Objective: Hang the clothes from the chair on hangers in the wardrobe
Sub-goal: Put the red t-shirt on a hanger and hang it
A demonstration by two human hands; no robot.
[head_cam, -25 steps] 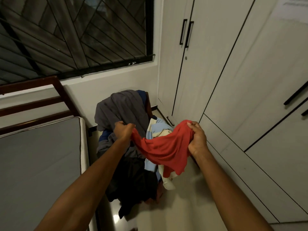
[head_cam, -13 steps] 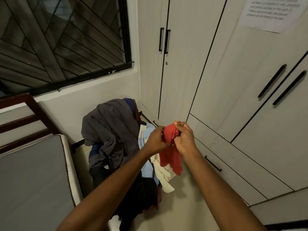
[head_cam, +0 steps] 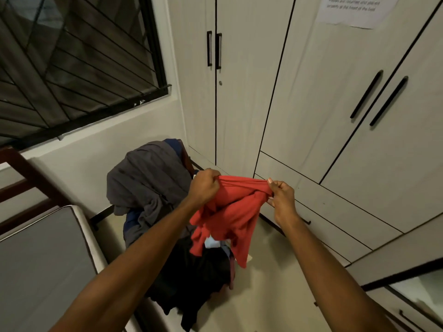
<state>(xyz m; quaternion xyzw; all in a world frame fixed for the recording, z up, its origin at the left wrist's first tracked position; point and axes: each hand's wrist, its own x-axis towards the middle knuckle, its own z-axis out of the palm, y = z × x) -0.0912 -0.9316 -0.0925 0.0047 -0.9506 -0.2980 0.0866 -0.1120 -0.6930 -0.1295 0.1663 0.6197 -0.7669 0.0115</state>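
Observation:
A red garment (head_cam: 230, 212) hangs between my two hands above the chair. My left hand (head_cam: 205, 186) grips its upper left edge in a fist. My right hand (head_cam: 281, 196) pinches the upper right edge with thumb and fingers. Below and behind it the chair is buried under a pile of clothes: a grey garment (head_cam: 148, 178) draped over the back, dark ones (head_cam: 191, 279) lower down, a bit of pale blue showing. The white wardrobe (head_cam: 311, 104) with black handles stands closed to the right. No hanger is in view.
A grey mattress (head_cam: 40, 264) on a dark wooden bed frame fills the lower left. A barred window (head_cam: 72, 61) is on the left wall. Drawers (head_cam: 335, 212) run below the wardrobe doors; a paper notice (head_cam: 354, 8) is stuck on one door. Pale floor lies between chair and wardrobe.
My hands, pressed together on the bunched red garment half a second ago, have moved apart and spread it out between them. The view has tilted slightly.

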